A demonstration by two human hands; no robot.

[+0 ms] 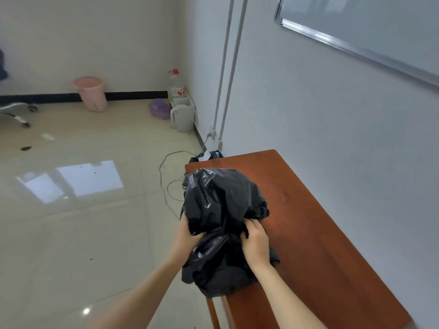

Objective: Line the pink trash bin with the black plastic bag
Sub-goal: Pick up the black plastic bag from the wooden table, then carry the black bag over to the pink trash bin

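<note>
A crumpled black plastic bag [222, 210] is bunched up over the near left corner of a reddish wooden table [308, 222]. My left hand [187, 236] grips the bag's left side and my right hand [255, 243] pinches its right side, both around the bag's middle. The pink trash bin [90, 93] stands upright and unlined on the floor against the far wall, far from my hands.
A large water bottle [175, 85], a white kettle [181, 117] and a purple bag [159, 108] crowd the far corner. Cables [166, 176] trail across the tiled floor beside the table. An office chair base [16, 112] sits at far left. A whiteboard [370, 29] hangs on the right wall.
</note>
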